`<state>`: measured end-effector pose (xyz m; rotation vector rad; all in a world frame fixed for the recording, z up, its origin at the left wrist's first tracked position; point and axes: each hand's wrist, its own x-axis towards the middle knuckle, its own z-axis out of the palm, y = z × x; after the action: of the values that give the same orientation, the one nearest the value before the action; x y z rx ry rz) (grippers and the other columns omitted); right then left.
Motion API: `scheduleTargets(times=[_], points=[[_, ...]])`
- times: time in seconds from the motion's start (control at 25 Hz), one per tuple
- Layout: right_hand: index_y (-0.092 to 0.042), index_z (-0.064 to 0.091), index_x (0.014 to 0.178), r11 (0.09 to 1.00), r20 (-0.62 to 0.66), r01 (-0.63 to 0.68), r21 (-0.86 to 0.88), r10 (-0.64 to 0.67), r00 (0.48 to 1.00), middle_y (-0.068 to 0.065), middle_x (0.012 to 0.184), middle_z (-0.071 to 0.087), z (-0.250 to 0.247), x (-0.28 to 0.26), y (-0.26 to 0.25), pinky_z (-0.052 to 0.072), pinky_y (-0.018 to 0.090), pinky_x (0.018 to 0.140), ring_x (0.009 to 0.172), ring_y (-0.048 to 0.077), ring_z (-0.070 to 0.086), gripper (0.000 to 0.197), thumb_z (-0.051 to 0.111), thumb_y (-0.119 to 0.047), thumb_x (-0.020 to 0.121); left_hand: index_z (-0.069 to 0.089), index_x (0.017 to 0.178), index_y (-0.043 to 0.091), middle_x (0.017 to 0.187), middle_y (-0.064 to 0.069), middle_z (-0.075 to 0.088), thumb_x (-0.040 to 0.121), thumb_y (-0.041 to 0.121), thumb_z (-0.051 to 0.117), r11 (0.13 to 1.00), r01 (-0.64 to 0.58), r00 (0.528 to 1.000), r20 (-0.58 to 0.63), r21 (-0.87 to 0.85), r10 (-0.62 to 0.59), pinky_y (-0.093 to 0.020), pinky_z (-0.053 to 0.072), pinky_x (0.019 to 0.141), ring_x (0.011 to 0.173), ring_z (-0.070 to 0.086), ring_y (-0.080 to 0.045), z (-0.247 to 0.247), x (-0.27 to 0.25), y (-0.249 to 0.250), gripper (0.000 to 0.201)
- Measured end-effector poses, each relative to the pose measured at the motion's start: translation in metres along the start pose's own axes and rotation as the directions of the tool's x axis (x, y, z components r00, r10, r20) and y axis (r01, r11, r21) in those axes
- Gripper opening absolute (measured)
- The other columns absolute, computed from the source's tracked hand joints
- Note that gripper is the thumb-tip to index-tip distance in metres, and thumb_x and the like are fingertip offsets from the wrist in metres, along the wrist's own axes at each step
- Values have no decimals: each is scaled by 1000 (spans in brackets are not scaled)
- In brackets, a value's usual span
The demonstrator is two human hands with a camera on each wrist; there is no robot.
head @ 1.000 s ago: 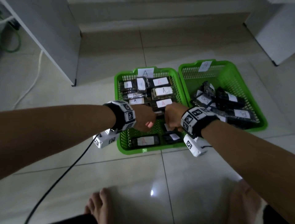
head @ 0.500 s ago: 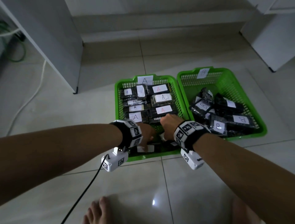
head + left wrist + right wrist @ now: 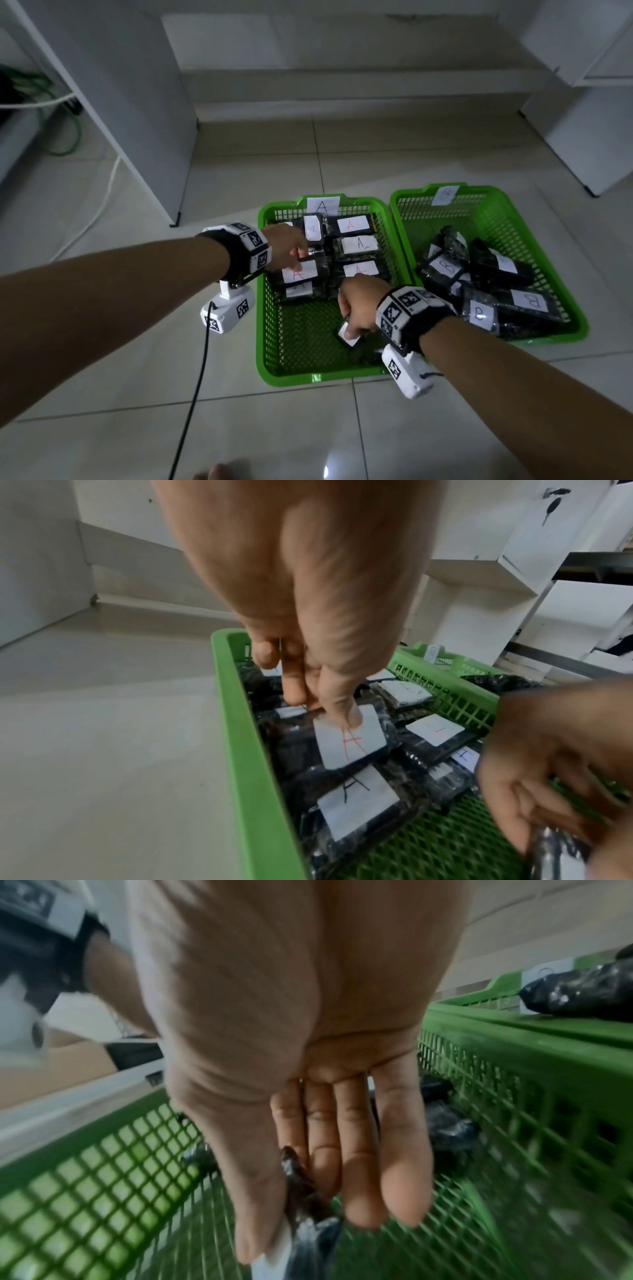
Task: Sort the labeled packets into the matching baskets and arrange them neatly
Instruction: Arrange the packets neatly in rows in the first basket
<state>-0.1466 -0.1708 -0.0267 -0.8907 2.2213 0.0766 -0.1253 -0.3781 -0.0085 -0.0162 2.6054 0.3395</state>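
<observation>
Packets with white labels sit in two green baskets on the tiled floor below me. Nearest, a toe shows at the bottom edge of the head view, and a black cable runs from my left wrist camera down across the tiles. My right hand is low over the bare near end of basket A, its thumb and fingers pinching a dark packet by one end; the right wrist view shows that packet squeezed between thumb and fingers above the mesh (blurred, so I cannot read its label). Further in, my left hand reaches over the stacked packets; in the left wrist view its thumb presses on the white label of a red-A packet while the other fingers curl at that packet's far edge, so I read it as gripping it. Just nearer lies a black-A packet. Beyond, more A packets fill the far half of the basket, under a paper tag marked A on the rim. Beside it, touching or nearly so, basket B holds a loose pile of B packets, with its own tag on the far rim. Past the baskets stand white cabinets and a low step.
</observation>
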Motion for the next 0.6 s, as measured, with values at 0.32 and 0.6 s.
scheduleTargets(times=[0.32, 0.6], points=[[-11, 58, 101, 791, 20, -19, 612, 8, 1000, 21, 100, 66, -44, 17, 20, 63, 48, 58, 71, 34, 73, 21, 70, 2, 90, 58, 123, 15, 116, -3, 62, 81, 46, 75, 961, -27, 995, -89, 275, 53, -34, 51, 89, 106, 60, -23, 8, 6, 3, 55], [-7, 63, 102, 667, -223, 85, 740, 123, 967, 18, 94, 75, -50, 22, 52, 61, 40, 54, 61, 24, 71, 30, 80, 3, 80, 60, 123, 12, 116, -7, 64, 80, 29, 78, 875, -64, 997, -14, 480, 81, -36, 54, 85, 103, 64, -27, 6, 4, 22, 50]])
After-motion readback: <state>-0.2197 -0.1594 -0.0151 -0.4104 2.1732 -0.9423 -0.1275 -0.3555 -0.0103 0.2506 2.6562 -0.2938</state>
